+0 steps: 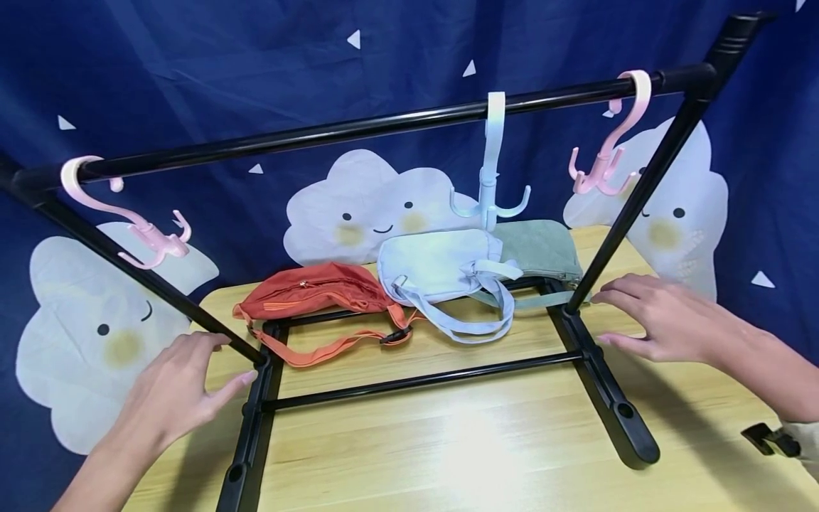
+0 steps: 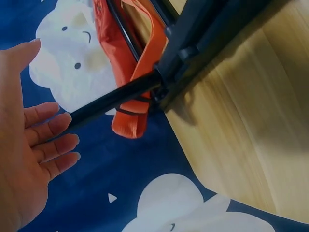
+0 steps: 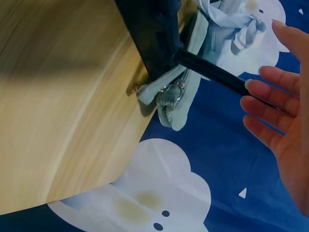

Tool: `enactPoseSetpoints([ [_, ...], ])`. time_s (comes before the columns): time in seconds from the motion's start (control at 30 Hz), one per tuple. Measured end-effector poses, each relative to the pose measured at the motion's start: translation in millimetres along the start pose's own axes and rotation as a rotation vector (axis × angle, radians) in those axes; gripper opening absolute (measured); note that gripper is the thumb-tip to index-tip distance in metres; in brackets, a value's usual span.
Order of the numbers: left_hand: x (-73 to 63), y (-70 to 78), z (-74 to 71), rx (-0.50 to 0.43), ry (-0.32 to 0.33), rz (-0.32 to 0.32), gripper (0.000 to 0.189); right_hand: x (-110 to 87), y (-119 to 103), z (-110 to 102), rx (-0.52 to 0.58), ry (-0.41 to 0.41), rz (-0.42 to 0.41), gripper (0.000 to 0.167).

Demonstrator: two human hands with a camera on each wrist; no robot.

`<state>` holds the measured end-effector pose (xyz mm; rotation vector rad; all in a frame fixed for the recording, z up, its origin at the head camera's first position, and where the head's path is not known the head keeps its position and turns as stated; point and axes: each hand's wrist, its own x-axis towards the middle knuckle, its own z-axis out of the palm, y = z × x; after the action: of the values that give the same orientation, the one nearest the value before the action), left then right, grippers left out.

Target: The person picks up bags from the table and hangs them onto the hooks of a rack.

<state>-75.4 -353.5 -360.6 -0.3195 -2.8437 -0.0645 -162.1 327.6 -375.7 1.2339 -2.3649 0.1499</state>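
A black rack [image 1: 384, 133] stands on the wooden table. My left hand [image 1: 169, 384] is beside its left upright, fingers relaxed and thumb apart; in the left wrist view the fingertips [image 2: 63, 121] overlap the post. On the other side, my right hand [image 1: 665, 320] is held the same way beside the right upright, holding nothing. Low between the uprights lie a red waist bag [image 1: 313, 288] with an orange strap, a pale blue bag [image 1: 435, 267] and a grey-green bag [image 1: 540, 249]. From the top bar hang a left pink hook [image 1: 153, 238], a blue hook [image 1: 489, 185] and a right pink hook [image 1: 601, 171].
The rack's black feet [image 1: 621, 419] extend forward over the light wooden tabletop [image 1: 358, 455], joined by a low crossbar [image 1: 422, 382]. Behind hangs a dark blue curtain [image 1: 211, 64] with smiling clouds. A black clip-like piece [image 1: 771, 439] shows near the right sleeve.
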Motion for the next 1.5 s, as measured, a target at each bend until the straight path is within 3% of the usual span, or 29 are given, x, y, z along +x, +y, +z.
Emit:
enactPoseSetpoints([
  [0.43,13.7,28.3,6.5,-0.022,0.025,0.128,0.065,12.2,-13.4,5.8,0.038,0.003,-0.018,0.047],
  [1.07,43.3,59.5,26.7,-0.059,0.128,0.384,0.062,30.2,-23.9,21.5,0.044,0.023,-0.113,0.061],
  [1.5,55.1,81.8,39.2,-0.007,0.162,0.465,0.061,39.2,-28.5,34.4,0.064,0.047,-0.169,0.056],
])
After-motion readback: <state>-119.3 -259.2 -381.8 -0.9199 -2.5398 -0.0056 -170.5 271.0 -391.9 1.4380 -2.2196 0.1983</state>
